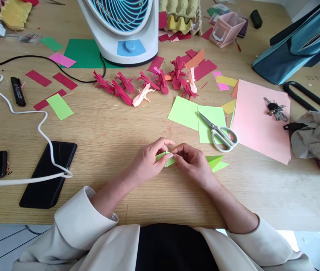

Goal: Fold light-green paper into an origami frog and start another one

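Between both hands is a small folded piece of light green paper, partly hidden by the fingers. My left hand is closed on its left part, thumb on the near side. My right hand pinches its right end with thumb and index finger. Just right of that hand lies more folded green paper on the table. Beyond the hands, white-handled scissors rest on light green paper sheets. Several folded red paper figures, with a few pale pink ones, stand in a cluster farther back.
A white fan stands at the back. Pink sheets with keys on top lie at the right, near a blue bag. Left are a black phone under a white cable, a marker and paper strips.
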`<control>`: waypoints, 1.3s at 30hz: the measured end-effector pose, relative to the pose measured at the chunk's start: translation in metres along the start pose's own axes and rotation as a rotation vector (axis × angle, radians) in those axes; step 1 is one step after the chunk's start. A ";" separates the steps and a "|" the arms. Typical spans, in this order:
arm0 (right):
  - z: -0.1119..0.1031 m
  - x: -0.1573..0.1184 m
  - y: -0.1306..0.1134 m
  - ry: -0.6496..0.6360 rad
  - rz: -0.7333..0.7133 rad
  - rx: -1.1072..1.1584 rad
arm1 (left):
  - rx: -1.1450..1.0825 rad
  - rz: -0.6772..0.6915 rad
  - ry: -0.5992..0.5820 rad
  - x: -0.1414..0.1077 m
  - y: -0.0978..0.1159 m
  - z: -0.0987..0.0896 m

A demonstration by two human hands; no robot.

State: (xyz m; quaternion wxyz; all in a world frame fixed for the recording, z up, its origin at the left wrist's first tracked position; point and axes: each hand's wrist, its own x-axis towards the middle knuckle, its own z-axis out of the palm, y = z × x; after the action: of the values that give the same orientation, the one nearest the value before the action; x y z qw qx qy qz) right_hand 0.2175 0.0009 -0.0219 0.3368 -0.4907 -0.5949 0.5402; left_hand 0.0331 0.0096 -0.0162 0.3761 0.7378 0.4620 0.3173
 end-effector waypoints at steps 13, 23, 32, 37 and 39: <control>0.002 0.001 0.003 0.062 -0.007 0.071 | -0.145 -0.117 -0.001 0.004 -0.006 -0.010; -0.002 0.002 -0.002 0.073 0.052 0.123 | 0.432 0.479 0.030 -0.003 0.000 -0.022; -0.005 -0.006 -0.007 -0.003 -0.134 -0.263 | 0.635 0.505 0.056 -0.008 -0.007 -0.012; -0.004 -0.008 -0.011 -0.037 -0.411 -0.654 | 0.668 0.446 -0.033 -0.014 -0.014 -0.008; -0.002 -0.007 -0.008 -0.082 -0.454 -0.746 | 0.658 0.438 -0.054 -0.017 -0.016 -0.008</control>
State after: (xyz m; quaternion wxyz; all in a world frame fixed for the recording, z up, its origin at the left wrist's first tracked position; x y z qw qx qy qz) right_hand 0.2202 -0.0047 -0.0132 0.2229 -0.4135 -0.8550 0.2199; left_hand 0.0136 0.0004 -0.0275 0.0549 0.9081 0.3608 0.2056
